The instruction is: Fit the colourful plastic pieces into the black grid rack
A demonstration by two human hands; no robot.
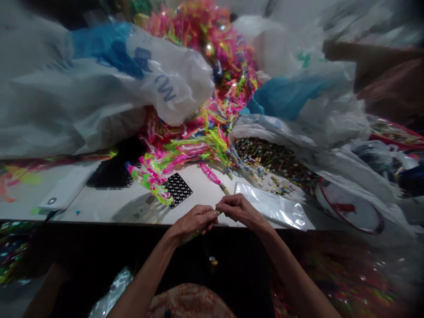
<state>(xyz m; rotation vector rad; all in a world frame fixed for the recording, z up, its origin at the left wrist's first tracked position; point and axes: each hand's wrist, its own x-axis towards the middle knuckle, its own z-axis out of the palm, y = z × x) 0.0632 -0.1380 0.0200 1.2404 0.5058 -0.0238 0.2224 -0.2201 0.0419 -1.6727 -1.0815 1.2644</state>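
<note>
Hands meet at desk (205, 201) edge | left hand (194, 222) and right hand (239, 209) pinch one small pale piece (217, 213) between fingertips | piece lies crosswise, equally near both | pink stick (210, 173) just beyond

Glossy neon plastic strips (198, 145), crinkled thin plastic bags (99, 88), clear shiny sleeve (274, 207), matt black perforated tray (179, 190)

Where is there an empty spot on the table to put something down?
Bare table shows between the white flat device and the black grid tray, and just beyond both hands. Crowded: the neon pile and bead bag.
</note>
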